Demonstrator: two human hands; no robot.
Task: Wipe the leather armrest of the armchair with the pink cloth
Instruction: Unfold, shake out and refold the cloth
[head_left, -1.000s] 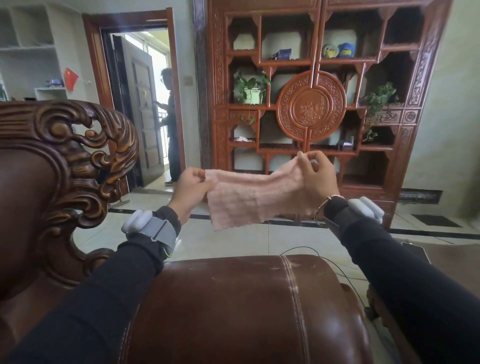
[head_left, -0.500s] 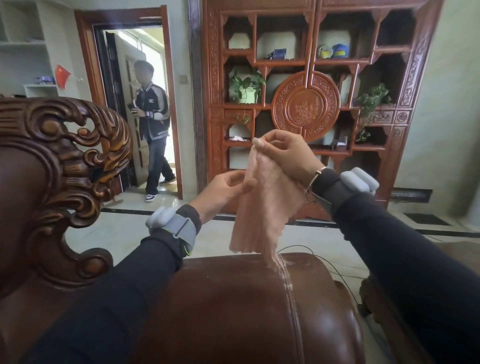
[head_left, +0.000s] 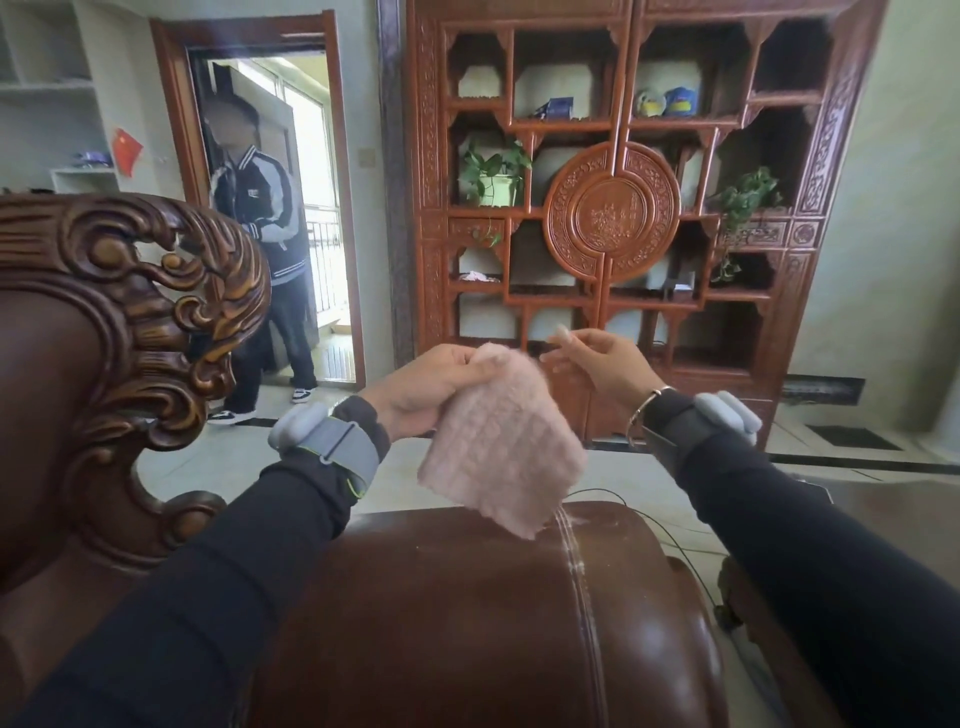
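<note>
Cloth first, from your head view: the pink cloth (head_left: 501, 447) hangs folded from your left hand (head_left: 431, 387), whose grip pinches its top edge, its lower corner just above the far edge of the leather armrest (head_left: 467, 613). Your right hand (head_left: 602, 364) is spread and empty beside it. Held by one edge, the fold could fall loose, so you wipe with a dangling flap.

Brown leather armrest (head_left: 467, 613): rounded top, stitched seam (head_left: 584, 597) running front to back right of centre, pale scuffs along it. Nothing rests on the leather. Tiled floor (head_left: 639, 478) beyond the armrest, thin black cable (head_left: 670, 535) lying on it.
</note>
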